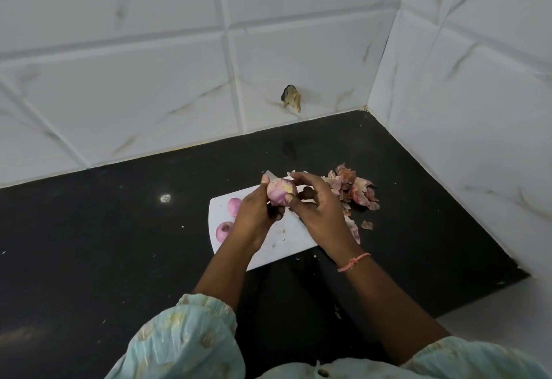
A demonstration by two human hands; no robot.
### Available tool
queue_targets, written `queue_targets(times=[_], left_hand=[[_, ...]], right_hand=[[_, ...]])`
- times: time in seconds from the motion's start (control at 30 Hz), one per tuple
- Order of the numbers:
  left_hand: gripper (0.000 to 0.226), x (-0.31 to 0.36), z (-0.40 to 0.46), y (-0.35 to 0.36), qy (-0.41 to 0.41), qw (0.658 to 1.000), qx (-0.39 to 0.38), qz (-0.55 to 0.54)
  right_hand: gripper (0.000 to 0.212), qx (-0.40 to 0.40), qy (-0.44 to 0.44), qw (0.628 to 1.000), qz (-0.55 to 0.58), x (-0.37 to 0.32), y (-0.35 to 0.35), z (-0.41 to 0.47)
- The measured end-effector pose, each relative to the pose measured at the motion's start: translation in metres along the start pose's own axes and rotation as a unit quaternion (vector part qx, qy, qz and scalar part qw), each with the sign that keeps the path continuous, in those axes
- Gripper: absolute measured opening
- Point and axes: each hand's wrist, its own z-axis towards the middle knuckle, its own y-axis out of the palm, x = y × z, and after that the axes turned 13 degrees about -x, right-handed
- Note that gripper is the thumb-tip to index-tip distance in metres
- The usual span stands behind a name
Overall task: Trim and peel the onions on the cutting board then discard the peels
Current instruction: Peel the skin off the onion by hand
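Note:
A white cutting board (276,248) lies on the black counter. Above it my left hand (254,218) grips a partly peeled pink onion (280,192) from the left. My right hand (318,210) is against the onion's right side, one finger reaching over its top. It is curled around a dark knife handle, and a pale knife blade tip (269,174) pokes out behind the onion. Two peeled onions lie at the board's left edge, one farther (234,205) and one nearer (224,230). A heap of dry pink peels (355,190) sits on the counter just right of the board.
The black counter (119,229) runs to a white tiled wall at the back and at the right, forming a corner. A chipped hole (291,99) marks the back wall. Stray peel bits (366,225) lie near the board's right side.

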Motion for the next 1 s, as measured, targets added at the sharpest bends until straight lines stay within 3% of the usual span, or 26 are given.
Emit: queue_targets(times=[0.1,0.2,0.27,0.37,0.47,0.67,0.83,1.0], left_hand=[[0.049,0.006,-0.005,-0.001,-0.014,0.999,-0.05,0.005],[0.022,0.005,-0.011,-0.003,0.017,0.99,-0.121,0.071],[0.031,0.003,-0.014,-0.002,0.042,0.986,-0.129,0.1],[0.041,0.003,-0.015,0.0,0.066,0.982,-0.121,0.132],[0.049,0.004,-0.013,0.002,0.081,0.976,-0.135,0.149],[0.044,0.01,-0.015,0.004,0.125,0.966,-0.109,0.199],[0.037,0.014,-0.015,0.001,0.15,0.969,-0.051,0.189],[0.043,0.014,-0.017,-0.001,0.156,0.976,-0.05,0.142]], right_hand=[[0.029,0.022,-0.001,1.0,-0.008,0.0,-0.002,0.001],[0.022,0.077,0.04,0.996,0.019,0.0,-0.002,0.002],[0.019,0.095,0.061,0.992,0.051,-0.002,-0.002,0.003],[0.018,0.093,0.073,0.992,0.054,-0.006,-0.004,0.002],[0.017,0.091,0.079,0.993,-0.013,-0.008,-0.01,0.001],[0.033,0.053,0.02,0.998,-0.005,-0.015,-0.016,-0.002],[0.02,0.047,0.03,0.998,0.014,-0.018,-0.021,0.0],[0.005,0.033,0.027,0.999,0.012,-0.019,-0.019,-0.001]])
